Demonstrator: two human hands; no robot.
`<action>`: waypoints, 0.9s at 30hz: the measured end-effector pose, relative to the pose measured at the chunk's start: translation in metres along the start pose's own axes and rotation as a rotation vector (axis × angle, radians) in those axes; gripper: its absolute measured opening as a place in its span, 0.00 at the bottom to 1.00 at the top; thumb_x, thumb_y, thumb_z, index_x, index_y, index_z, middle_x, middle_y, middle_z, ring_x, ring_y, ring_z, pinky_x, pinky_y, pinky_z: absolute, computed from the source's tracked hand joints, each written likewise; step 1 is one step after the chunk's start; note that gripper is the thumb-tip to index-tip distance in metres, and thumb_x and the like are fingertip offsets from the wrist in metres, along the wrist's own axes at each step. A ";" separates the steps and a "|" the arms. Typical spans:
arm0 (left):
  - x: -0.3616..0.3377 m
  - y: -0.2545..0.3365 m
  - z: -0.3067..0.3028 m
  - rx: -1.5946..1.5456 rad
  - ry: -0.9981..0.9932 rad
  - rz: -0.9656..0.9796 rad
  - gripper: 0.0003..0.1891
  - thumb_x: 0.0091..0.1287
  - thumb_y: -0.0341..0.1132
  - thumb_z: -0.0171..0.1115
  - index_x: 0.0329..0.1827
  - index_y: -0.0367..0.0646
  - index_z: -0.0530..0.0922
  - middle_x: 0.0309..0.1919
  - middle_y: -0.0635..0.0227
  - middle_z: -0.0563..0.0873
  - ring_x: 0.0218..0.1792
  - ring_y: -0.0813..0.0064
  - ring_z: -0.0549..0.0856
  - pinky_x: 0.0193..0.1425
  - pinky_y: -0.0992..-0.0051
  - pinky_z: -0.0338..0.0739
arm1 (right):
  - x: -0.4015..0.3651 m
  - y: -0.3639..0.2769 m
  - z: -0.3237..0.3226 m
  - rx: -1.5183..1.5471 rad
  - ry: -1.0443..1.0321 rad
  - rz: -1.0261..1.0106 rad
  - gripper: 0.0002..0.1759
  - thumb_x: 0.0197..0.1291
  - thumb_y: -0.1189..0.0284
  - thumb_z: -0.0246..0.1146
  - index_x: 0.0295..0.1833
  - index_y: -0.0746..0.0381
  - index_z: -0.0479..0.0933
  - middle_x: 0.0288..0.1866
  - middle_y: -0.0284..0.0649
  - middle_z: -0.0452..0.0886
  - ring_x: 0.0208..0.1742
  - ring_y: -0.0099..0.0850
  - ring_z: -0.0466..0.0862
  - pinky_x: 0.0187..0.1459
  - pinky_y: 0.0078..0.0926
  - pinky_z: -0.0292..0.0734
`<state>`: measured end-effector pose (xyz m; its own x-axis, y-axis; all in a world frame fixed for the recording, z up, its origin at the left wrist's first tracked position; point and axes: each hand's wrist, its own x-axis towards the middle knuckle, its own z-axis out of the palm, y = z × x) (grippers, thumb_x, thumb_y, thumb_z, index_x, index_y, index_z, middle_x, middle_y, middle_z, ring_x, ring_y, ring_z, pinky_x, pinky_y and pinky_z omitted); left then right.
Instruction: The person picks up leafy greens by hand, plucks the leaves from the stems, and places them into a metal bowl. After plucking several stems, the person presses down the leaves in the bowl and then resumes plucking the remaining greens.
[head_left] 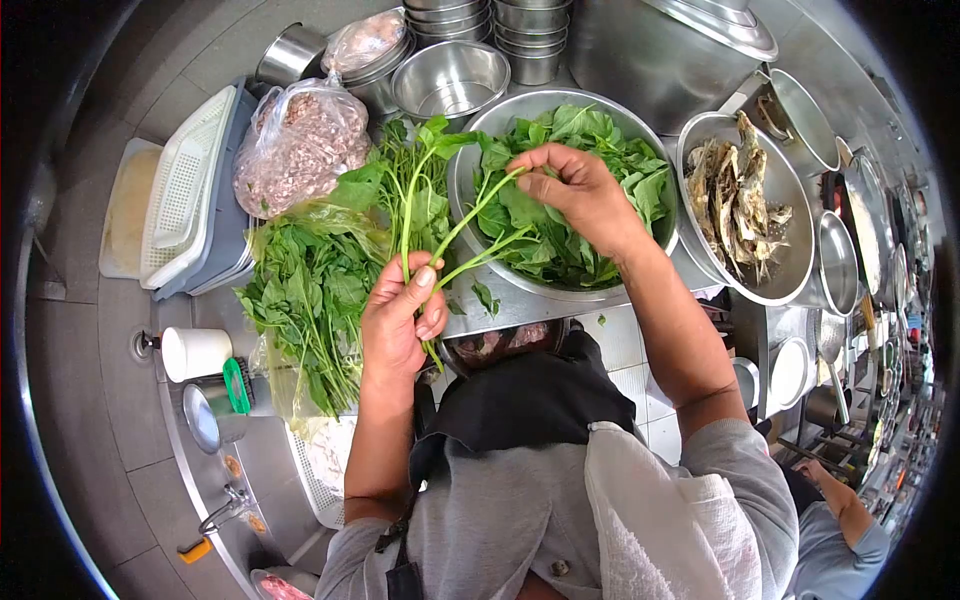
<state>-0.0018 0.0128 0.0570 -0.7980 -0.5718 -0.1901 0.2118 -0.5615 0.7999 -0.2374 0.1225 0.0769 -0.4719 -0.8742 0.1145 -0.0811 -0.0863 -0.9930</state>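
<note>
My left hand point(405, 318) is closed around several green leafy stems point(411, 205), which fan upward from the fingers. One stem reaches across to my right hand point(572, 190), whose thumb and forefinger pinch its tip. Below my right hand, a large metal bowl point(462, 190) holds a heap of loose green leaves point(575, 130). To the left of my left hand lies a bunch of leafy greens point(315, 300) in a clear yellowish plastic bag point(300, 415).
A bag of minced meat point(305, 145) sits beside stacked white baskets point(185, 190). At right, a metal bowl point(700, 125) holds dried brownish pieces point(738, 200). Stacked metal bowls point(532, 40) and a big pot point(650, 60) stand behind. Another person point(845, 540) is at lower right.
</note>
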 end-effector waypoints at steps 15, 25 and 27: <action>-0.008 0.003 0.005 0.341 0.070 0.052 0.08 0.70 0.32 0.64 0.47 0.38 0.79 0.20 0.79 0.72 0.19 0.89 0.67 0.22 0.85 0.57 | -0.010 0.019 -0.043 -0.660 0.285 -0.212 0.08 0.58 0.76 0.62 0.43 0.59 0.83 0.44 0.40 0.84 0.48 0.32 0.81 0.51 0.28 0.74; -0.011 0.000 0.015 0.500 -0.009 0.042 0.07 0.70 0.30 0.63 0.48 0.38 0.79 0.20 0.78 0.73 0.21 0.88 0.69 0.25 0.84 0.61 | 0.013 -0.046 0.009 -1.106 0.042 -0.930 0.09 0.49 0.72 0.68 0.39 0.54 0.85 0.54 0.38 0.83 0.54 0.40 0.80 0.52 0.37 0.73; -0.012 0.000 0.013 0.468 -0.002 0.015 0.07 0.70 0.30 0.63 0.48 0.38 0.79 0.20 0.79 0.73 0.21 0.88 0.69 0.25 0.84 0.61 | 0.018 -0.036 0.010 -1.044 0.011 -0.891 0.07 0.49 0.72 0.68 0.37 0.55 0.84 0.51 0.37 0.84 0.53 0.38 0.81 0.52 0.37 0.73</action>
<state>0.0002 0.0274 0.0667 -0.7980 -0.5765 -0.1758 -0.0536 -0.2227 0.9734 -0.2344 0.1049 0.1149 0.0808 -0.7086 0.7009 -0.9724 -0.2105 -0.1007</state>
